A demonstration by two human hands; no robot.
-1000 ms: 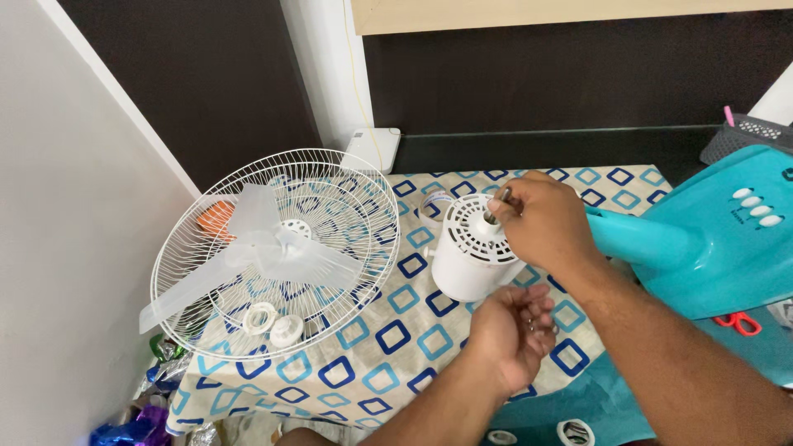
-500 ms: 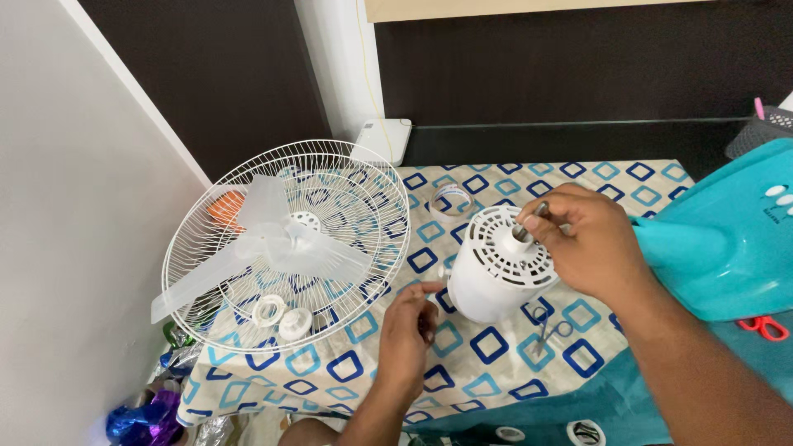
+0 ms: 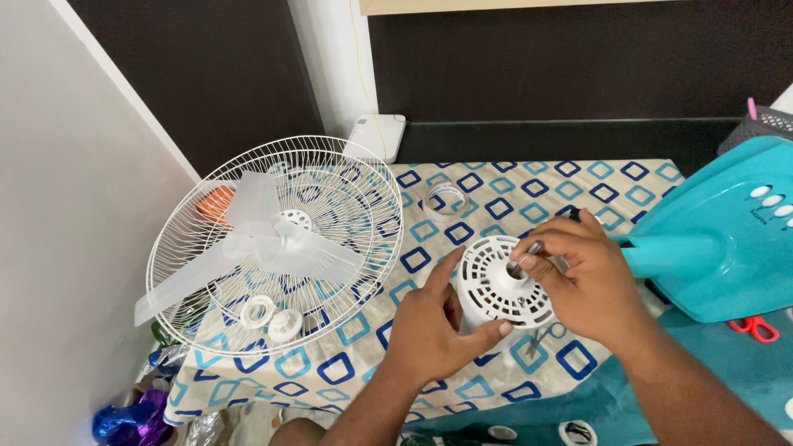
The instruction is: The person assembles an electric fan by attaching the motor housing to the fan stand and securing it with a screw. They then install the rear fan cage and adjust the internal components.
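A white fan motor housing with a vented face lies on the patterned tablecloth. My left hand wraps around its near left side. My right hand rests on its right side, with thumb and forefinger pinched on the metal shaft that sticks out of its centre. A teal fan stand joins the housing from the right.
A white wire fan guard lies at the left with a translucent blade and two white caps on it. A tape roll sits behind the housing. Red scissors lie at the right, a grey basket at the far right.
My left hand has moved up from the tablecloth and taken hold of the motor housing. The housing and my right hand have shifted slightly nearer to me.
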